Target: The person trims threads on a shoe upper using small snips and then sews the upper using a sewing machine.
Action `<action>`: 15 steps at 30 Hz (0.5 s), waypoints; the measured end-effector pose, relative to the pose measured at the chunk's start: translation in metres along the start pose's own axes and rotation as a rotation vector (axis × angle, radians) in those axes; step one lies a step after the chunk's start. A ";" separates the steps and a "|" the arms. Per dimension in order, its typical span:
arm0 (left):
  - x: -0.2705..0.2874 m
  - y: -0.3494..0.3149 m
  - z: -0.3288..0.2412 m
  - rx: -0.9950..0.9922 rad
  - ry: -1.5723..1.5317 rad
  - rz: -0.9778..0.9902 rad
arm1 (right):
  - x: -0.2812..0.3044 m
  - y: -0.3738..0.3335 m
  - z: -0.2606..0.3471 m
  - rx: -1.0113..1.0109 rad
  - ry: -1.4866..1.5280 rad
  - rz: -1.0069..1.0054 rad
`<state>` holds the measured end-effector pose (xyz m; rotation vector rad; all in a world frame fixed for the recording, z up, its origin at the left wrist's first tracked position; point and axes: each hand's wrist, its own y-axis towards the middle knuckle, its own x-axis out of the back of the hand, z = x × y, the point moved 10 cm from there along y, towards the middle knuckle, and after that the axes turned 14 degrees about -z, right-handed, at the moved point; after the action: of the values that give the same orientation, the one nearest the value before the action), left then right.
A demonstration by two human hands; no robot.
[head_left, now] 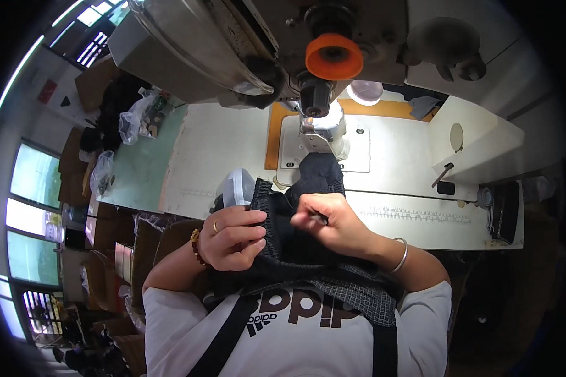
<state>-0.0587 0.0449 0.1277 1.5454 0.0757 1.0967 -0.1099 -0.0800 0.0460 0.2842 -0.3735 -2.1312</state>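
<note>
A black garment (289, 229) with a gathered, elasticated edge (268, 213) lies across my lap and up onto the machine table. My left hand (233, 239) pinches that gathered edge, fingers closed. Just above it, a whitish translucent strip or pouch (238, 188) stands up beside the cloth. My right hand (333, 221) is closed over the garment around a small dark object, mostly hidden in the fist. Part of the black cloth (321, 173) reaches up to the sewing machine's needle area (319, 135). Grey checked cloth (365, 295) shows at the lap.
The sewing machine head (201, 50), with an orange cup-shaped part (334, 56), overhangs the white table (214, 138). A ruler scale (415, 215) runs along its front right. A small black-handled lever (443, 174) sits further right. Plastic bags (135, 119) and cardboard boxes (75, 163) crowd the left.
</note>
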 end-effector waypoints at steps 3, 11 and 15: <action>0.000 0.000 0.000 -0.005 -0.008 -0.004 | -0.008 -0.001 0.008 0.059 -0.026 -0.003; 0.000 0.001 -0.001 -0.004 -0.021 -0.005 | -0.021 -0.008 0.008 0.030 0.049 0.087; -0.002 0.001 -0.002 -0.007 -0.013 0.008 | -0.021 -0.009 0.013 0.041 0.019 0.047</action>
<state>-0.0610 0.0451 0.1271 1.5478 0.0572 1.0926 -0.1095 -0.0556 0.0556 0.3160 -0.4093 -2.0748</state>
